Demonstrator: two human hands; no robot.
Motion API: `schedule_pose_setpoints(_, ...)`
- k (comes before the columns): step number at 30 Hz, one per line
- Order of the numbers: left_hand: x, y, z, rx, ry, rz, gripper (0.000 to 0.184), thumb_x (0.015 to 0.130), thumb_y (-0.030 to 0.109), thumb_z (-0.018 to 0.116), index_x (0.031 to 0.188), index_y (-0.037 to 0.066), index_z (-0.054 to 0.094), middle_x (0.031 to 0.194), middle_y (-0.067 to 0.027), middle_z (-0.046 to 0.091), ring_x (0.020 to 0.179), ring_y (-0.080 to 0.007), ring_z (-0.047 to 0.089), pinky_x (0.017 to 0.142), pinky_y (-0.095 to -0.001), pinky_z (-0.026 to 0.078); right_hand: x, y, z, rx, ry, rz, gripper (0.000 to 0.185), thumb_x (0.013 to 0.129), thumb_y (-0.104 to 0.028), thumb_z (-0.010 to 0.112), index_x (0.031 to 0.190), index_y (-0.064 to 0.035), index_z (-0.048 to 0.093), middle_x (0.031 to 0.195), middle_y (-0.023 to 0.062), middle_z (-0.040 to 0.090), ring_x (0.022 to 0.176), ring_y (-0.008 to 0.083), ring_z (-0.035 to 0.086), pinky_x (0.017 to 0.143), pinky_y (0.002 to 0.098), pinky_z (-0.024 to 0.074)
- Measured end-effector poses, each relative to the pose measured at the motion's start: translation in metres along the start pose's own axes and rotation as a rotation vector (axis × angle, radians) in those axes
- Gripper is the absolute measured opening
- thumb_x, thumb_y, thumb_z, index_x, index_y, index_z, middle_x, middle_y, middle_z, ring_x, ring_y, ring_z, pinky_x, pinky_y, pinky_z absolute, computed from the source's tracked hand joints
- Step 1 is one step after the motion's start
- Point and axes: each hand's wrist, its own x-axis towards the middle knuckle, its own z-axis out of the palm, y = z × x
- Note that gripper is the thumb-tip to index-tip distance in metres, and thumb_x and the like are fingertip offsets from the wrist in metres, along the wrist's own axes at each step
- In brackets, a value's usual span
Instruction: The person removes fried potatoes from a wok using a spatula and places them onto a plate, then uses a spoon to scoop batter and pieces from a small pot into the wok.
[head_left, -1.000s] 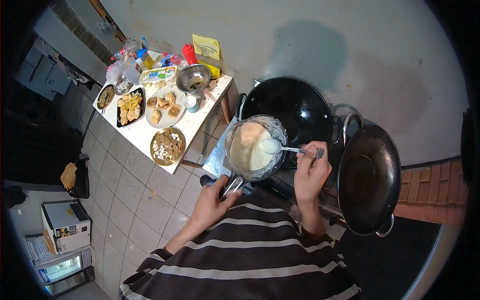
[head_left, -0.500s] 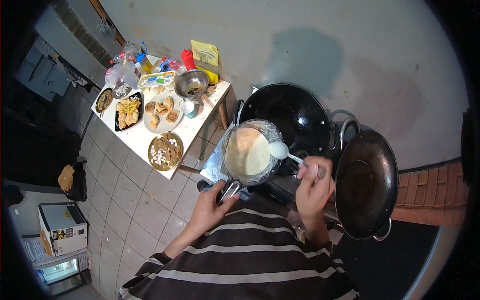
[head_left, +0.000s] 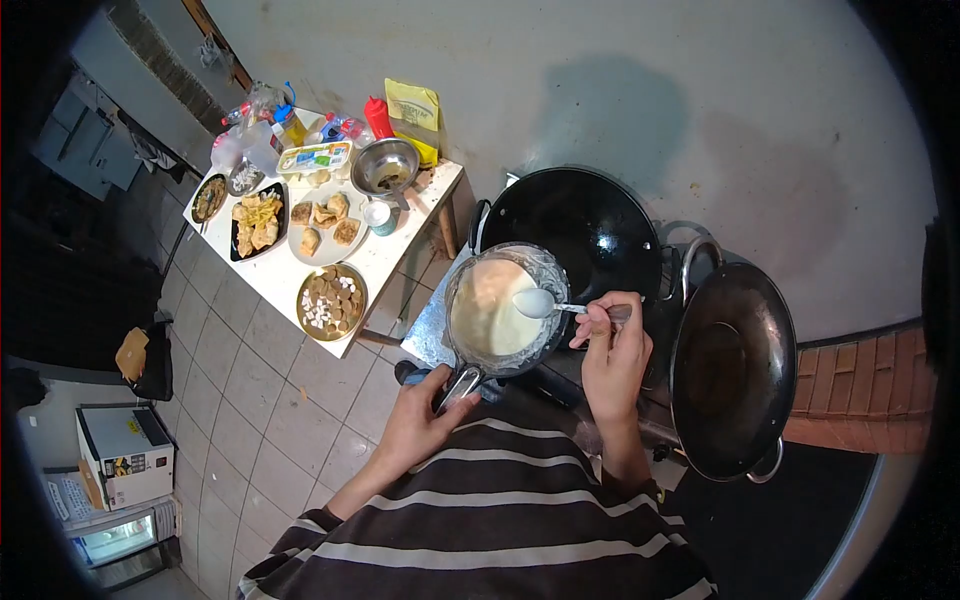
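My left hand (head_left: 423, 412) is closed round the metal handle of a saucepan (head_left: 462, 385), which I hold in front of me. Inside the pan is a pale, creamy liquid (head_left: 500, 325), with white residue along the wall. My right hand (head_left: 614, 355) pinches the handle of a spoon (head_left: 537, 303). The spoon's bowl, coated white, is over the liquid; whether it touches the surface I cannot tell. Just beyond the pan stands a large black wok (head_left: 585, 225) on the stove, partly hidden by the saucepan.
A second, browned wok (head_left: 733, 370) leans at the right. On the white table (head_left: 270, 280) at the left are a plate of filled pastries (head_left: 328, 225), a bowl of brown and white pieces (head_left: 332, 302), a metal bowl (head_left: 385, 168) and a red squeeze bottle (head_left: 377, 117). A wall (head_left: 780, 120) rises behind the stove.
My right hand has shifted slightly left and up, bringing the spoon's bowl from the saucepan's right rim further in over the liquid. The left hand and saucepan stay nearly still.
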Motion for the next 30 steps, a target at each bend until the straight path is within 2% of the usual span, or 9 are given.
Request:
schedule_pose_setpoints(4,0.001,-0.007,0.002,0.008,0.003,0.016,0.029,0.086,0.020,0.074,0.096,-0.003,0.059,0.061,-0.0099,0.056,0.054,-0.0097,0.044,0.050,-0.0307,0.037,0.000,0.005,0.002,-0.004,-0.003,0.011,0.007,0.098,-0.007,0.054,0.097,-0.0003,0.051,0.071,0.0078,0.059,0.058,0.0125,0.058,0.056,0.0266,0.0490)
schedule_pose_setpoints(6,0.000,-0.005,0.002,-0.009,0.009,0.065,0.031,0.088,0.023,0.072,0.093,-0.003,0.056,0.062,-0.0165,0.054,0.050,-0.0197,0.045,0.051,-0.0351,0.037,0.001,0.009,0.004,0.000,0.003,0.015,0.007,0.098,-0.007,0.054,0.097,-0.0002,0.051,0.071,0.0078,0.059,0.058,0.0125,0.058,0.056,0.0265,0.0489)
schedule_pose_setpoints(9,-0.001,-0.004,0.002,-0.015,0.003,0.055,0.031,0.088,0.023,0.073,0.093,-0.003,0.056,0.063,-0.0170,0.055,0.050,-0.0209,0.047,0.051,-0.0356,0.038,0.002,0.015,0.007,0.020,-0.002,0.020,0.009,0.100,-0.008,0.053,0.097,0.0004,0.051,0.071,0.0079,0.059,0.058,0.0118,0.058,0.055,0.0264,0.0495)
schedule_pose_setpoints(12,-0.002,0.001,0.000,-0.030,-0.031,-0.024,0.031,0.088,0.023,0.073,0.094,-0.003,0.057,0.064,-0.0168,0.055,0.051,-0.0209,0.048,0.051,-0.0354,0.038,0.004,0.023,0.010,0.127,0.034,0.054,0.010,0.101,-0.009,0.051,0.097,0.0006,0.051,0.073,0.0080,0.059,0.058,0.0109,0.058,0.054,0.0262,0.0502)
schedule_pose_setpoints(16,-0.002,-0.007,0.002,-0.043,-0.004,0.012,0.031,0.087,0.023,0.073,0.094,-0.003,0.057,0.065,-0.0164,0.056,0.051,-0.0194,0.047,0.051,-0.0346,0.038,0.006,0.038,0.008,0.238,0.061,0.053,0.015,0.104,-0.012,0.047,0.095,0.0001,0.050,0.075,0.0079,0.059,0.058,0.0103,0.056,0.053,0.0257,0.0496)
schedule_pose_setpoints(18,-0.001,-0.010,0.001,0.012,-0.024,0.017,0.029,0.086,0.019,0.073,0.098,-0.003,0.060,0.067,-0.0088,0.062,0.060,-0.0082,0.052,0.053,-0.0289,0.041,0.007,0.046,0.008,0.294,0.058,0.058,0.017,0.104,-0.014,0.046,0.094,-0.0002,0.050,0.075,0.0078,0.059,0.058,0.0102,0.055,0.053,0.0256,0.0489)
schedule_pose_setpoints(24,0.002,-0.012,0.002,-0.015,-0.018,0.023,0.028,0.087,0.019,0.073,0.098,-0.003,0.059,0.067,-0.0062,0.059,0.059,-0.0080,0.048,0.053,-0.0288,0.039,0.007,0.056,0.007,0.411,-0.012,0.090,0.022,0.105,-0.020,0.045,0.096,-0.0006,0.047,0.076,0.0084,0.059,0.060,0.0102,0.053,0.052,0.0250,0.0461)
schedule_pose_setpoints(28,0.003,-0.013,0.000,-0.037,-0.047,-0.045,0.027,0.089,0.019,0.072,0.100,-0.002,0.060,0.067,-0.0033,0.057,0.058,-0.0066,0.047,0.051,-0.0275,0.037,0.004,0.047,0.001,0.472,-0.130,0.062,0.022,0.105,-0.022,0.046,0.097,-0.0013,0.048,0.081,0.0094,0.060,0.065,0.0098,0.053,0.057,0.0237,0.0454)
schedule_pose_setpoints(30,0.004,-0.017,0.003,-0.110,-0.003,-0.045,0.030,0.088,0.022,0.073,0.093,-0.002,0.057,0.060,-0.0108,0.050,0.055,-0.0104,0.039,0.051,-0.0309,0.035,0.000,0.043,-0.001,0.496,-0.174,0.046,0.022,0.105,-0.022,0.047,0.096,-0.0014,0.048,0.082,0.0095,0.060,0.067,0.0096,0.053,0.059,0.0233,0.0451)
